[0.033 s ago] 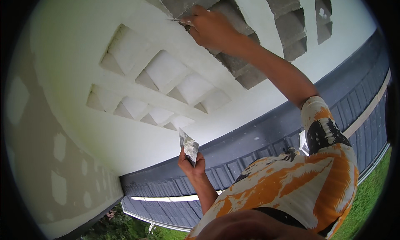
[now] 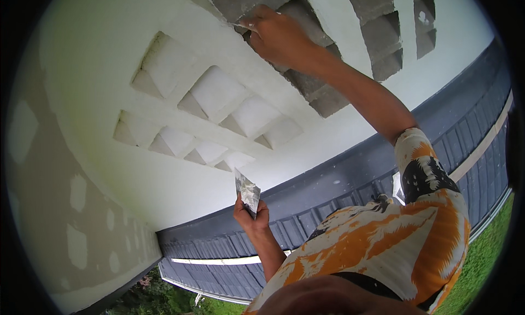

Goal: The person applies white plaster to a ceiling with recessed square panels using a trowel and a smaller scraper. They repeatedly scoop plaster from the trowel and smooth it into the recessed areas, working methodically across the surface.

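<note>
My left hand [image 2: 252, 216] is closed around the lower end of a flat metal filling plate [image 2: 239, 179], held tilted upward before the wall. A lump of white putty [image 2: 249, 194] lies on the plate. My right hand [image 2: 279, 36] is raised high, fingers closed at the edge of a grey recess [image 2: 254, 0]. At its fingertips shows a thin scraper-like blade [image 2: 238, 25]; most of that tool is hidden by the fingers. The hand is at the pale rim between the grey recess and the white wall [image 2: 180, 189].
White-coated recesses [image 2: 216, 88] lie left of the raised arm, bare grey ones [image 2: 380, 38] to its right. A patched side wall [image 2: 54, 205] stands at the left. Dark roof tiles [image 2: 339, 205] run below, with grass [image 2: 476, 260] beyond at the lower right.
My right hand has shifted very slightly, and less of the thin blade shows at its fingertips. The left hand and plate stay where they were.
</note>
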Available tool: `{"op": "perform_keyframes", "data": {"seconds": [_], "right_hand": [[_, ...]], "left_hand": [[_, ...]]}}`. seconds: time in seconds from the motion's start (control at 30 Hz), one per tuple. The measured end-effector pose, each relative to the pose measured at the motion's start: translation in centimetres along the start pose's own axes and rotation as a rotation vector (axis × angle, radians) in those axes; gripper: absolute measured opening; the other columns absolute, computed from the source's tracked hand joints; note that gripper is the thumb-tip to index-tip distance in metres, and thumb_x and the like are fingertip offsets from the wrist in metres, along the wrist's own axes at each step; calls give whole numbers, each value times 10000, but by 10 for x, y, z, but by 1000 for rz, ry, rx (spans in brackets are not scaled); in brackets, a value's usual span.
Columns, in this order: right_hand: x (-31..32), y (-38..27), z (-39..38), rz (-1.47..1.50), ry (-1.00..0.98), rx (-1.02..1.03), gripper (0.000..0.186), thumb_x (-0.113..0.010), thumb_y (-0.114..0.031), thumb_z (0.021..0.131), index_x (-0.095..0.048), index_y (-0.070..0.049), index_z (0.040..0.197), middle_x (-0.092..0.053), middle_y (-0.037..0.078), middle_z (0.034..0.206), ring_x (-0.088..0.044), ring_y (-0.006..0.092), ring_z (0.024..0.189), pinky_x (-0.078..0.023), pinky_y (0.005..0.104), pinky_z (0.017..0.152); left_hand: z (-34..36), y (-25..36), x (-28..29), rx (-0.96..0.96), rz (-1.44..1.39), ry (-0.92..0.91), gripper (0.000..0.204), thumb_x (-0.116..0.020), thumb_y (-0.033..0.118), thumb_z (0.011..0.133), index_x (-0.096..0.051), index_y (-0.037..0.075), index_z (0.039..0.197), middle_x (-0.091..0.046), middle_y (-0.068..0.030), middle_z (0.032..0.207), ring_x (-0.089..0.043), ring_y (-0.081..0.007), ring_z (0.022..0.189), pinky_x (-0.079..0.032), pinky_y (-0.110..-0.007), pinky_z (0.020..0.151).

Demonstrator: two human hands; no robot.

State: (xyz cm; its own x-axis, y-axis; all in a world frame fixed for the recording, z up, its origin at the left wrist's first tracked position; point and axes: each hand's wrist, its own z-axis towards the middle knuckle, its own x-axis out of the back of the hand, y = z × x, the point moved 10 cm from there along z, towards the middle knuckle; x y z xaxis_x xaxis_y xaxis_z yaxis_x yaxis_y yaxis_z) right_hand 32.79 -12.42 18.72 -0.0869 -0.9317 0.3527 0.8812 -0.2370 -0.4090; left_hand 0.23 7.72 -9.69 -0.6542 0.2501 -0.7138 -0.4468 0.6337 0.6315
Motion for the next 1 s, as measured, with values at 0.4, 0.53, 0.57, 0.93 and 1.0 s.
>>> {"op": "perform_keyframes", "data": {"seconds": [0.4, 0.53, 0.57, 0.93, 1.0], "right_hand": [[-25, -5, -1, -317, 312, 132, 324, -584, -96, 849, -655, -41, 1160, -588, 224, 1003, -622, 264, 510, -528, 375, 467], [-32, -12, -18, -285, 413, 285, 345, -639, -101, 823, -657, -69, 1165, -579, 152, 956, -603, 235, 522, -514, 336, 451], [-34, -9, -22, -278, 422, 315, 348, -653, -98, 816, -659, -77, 1163, -572, 133, 943, -597, 222, 532, -511, 324, 450], [-27, 16, -21, -19, 615, 221, 340, -750, -51, 798, -706, -166, 1116, -517, 41, 923, -565, 159, 673, -518, 281, 550], [-48, 17, -27, -93, 523, 259, 318, -754, -61, 799, -708, -162, 1097, -520, 46, 944, -569, 157, 692, -511, 278, 552]], "left_hand": [[-1, -8, -23, 29, -42, 8, 171, -458, 138, 915, -589, 28, 909, -556, -16, 667, -430, -101, 478, -321, -220, 383], [0, -8, -5, 39, -58, 29, 171, -466, 148, 913, -590, 30, 914, -571, -20, 682, -442, -103, 487, -324, -220, 384], [3, -8, -2, 38, -51, 10, 173, -470, 153, 931, -602, 41, 935, -590, -9, 701, -454, -92, 480, -310, -214, 375], [11, -15, -9, 86, -50, -23, 161, -471, 155, 920, -592, 48, 926, -587, -25, 703, -460, -105, 492, -341, -224, 389], [8, -16, -11, 92, -47, -4, 165, -469, 157, 921, -595, 50, 934, -590, -24, 706, -466, -105, 495, -342, -225, 388]]}}
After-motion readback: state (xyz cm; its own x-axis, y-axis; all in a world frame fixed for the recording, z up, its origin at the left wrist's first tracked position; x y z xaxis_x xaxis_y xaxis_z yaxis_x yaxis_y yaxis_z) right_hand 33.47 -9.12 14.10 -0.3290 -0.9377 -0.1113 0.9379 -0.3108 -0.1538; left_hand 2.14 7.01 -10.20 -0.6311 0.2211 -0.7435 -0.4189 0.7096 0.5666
